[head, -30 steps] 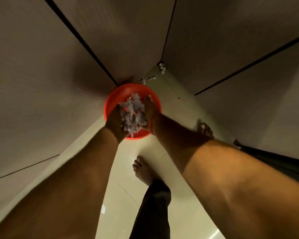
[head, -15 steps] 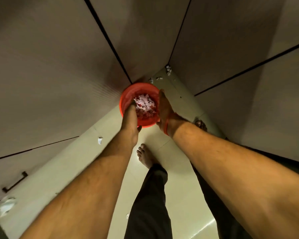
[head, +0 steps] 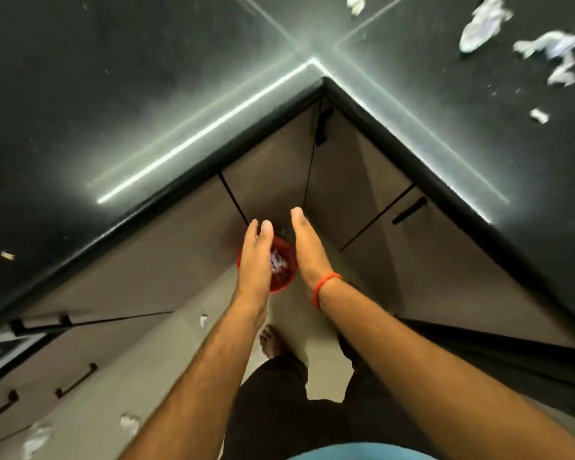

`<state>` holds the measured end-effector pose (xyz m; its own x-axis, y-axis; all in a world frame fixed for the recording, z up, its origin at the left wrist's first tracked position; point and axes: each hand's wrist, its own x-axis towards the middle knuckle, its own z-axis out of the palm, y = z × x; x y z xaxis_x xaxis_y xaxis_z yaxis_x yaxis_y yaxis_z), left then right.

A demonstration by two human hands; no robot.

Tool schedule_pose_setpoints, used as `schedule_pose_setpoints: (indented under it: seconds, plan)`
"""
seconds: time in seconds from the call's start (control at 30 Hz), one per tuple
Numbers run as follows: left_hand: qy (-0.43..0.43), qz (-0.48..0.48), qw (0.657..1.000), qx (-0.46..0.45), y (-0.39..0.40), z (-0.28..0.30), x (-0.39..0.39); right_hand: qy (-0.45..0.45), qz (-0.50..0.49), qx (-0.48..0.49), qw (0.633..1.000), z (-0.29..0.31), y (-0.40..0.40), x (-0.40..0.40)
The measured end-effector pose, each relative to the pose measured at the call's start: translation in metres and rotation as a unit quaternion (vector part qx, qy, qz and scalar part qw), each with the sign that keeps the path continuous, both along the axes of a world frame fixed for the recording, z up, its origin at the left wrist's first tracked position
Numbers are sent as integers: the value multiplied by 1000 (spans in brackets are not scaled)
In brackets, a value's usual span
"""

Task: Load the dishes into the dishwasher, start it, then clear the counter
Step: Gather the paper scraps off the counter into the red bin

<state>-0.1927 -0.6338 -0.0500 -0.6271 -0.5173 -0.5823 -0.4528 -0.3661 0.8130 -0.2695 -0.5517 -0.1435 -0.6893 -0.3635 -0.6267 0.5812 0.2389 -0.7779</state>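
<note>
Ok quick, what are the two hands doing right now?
Left hand: open, fingers straight, holding nothing, above the red bin.
Right hand: open, fingers straight, holding nothing.

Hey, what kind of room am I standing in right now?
Most likely a home kitchen: a dark L-shaped countertop meets at a corner above handled cabinet doors, with drawers at lower left. Paper scraps litter the counter.

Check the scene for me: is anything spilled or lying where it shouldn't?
Yes. Crumpled paper scraps still litter the black counter at upper right, and more scraps lie loose on the floor at lower left, outside the red bin that already holds scraps.
</note>
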Motion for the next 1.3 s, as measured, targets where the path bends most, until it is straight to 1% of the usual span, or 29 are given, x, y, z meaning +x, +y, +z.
schedule_pose_setpoints:
  seconds: [0.03,0.07,0.1,0.13,0.17,0.3,0.47,0.67,0.83,0.97,1.07,1.3]
  plan:
    - [13,-14,1000,-16,2,12,0,37,17,2,999,41,4,0]
    - [18,-19,999,-20,2,15,-1,47,10,5,999,72,3,1]
    - [31,-23,999,-24,2,19,-4,71,-5,11,997,84,4,-4]
    - [51,-31,998,-34,3,31,-8,89,-12,-6,996,102,10,-11]
    - [73,-39,996,-42,6,46,-16,120,-19,-9,993,129,17,-21]
    - [128,-78,987,-52,21,97,-53,176,-59,-47,982,189,40,-51]
    - [165,-130,974,-85,44,141,-100,224,-89,-78,967,232,67,-92]
    - [200,-175,956,-127,73,160,-152,303,-92,-60,947,248,106,-149]
    - [211,-170,956,-113,100,163,-187,321,-84,-42,943,253,145,-179]
    - [180,-181,961,-109,122,161,-211,338,-88,-19,937,251,180,-197]
    - [163,-194,961,-115,131,156,-229,355,-110,14,928,245,206,-210]
    - [136,-228,953,-145,110,132,-267,379,-127,104,911,221,227,-231]
